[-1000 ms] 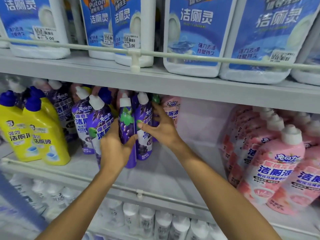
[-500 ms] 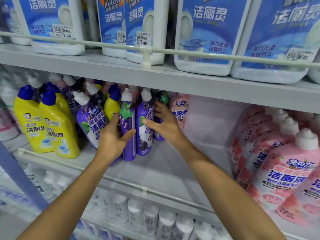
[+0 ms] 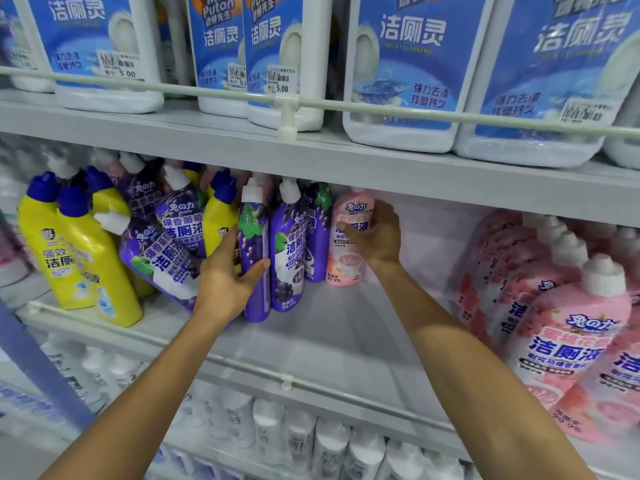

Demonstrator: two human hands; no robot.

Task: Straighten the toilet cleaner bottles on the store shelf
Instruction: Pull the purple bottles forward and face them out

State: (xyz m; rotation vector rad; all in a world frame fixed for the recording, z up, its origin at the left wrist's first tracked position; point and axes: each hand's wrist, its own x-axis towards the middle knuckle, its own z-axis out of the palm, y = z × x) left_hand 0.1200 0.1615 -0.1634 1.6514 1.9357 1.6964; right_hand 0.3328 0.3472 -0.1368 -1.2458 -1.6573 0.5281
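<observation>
Toilet cleaner bottles [image 3: 287, 251] are standing mid-frame on the middle shelf [image 3: 346, 327]. The left hand [image 3: 225, 282] is wrapping fingers and thumb round a slim purple bottle [image 3: 254, 251]. The right hand [image 3: 377, 237] is gripping a pink bottle [image 3: 349, 237]. Both probably want setting base-flat with their labels facing forward. At centre left, a tilted purple bottle [image 3: 162, 258] is leaning on the yellow bottles [image 3: 69, 251] and crowding the row. The front rail [image 3: 242, 367] is blocking any outward slide.

Middle shelf [image 3: 332, 341], white with a front rail [image 3: 221, 361]: yellow bottles [image 3: 86, 258] at left, purple bottles [image 3: 287, 258] beside them, one leaning left; a single pink bottle [image 3: 346, 261] next; pink bottles [image 3: 568, 341] grouped at right.
</observation>
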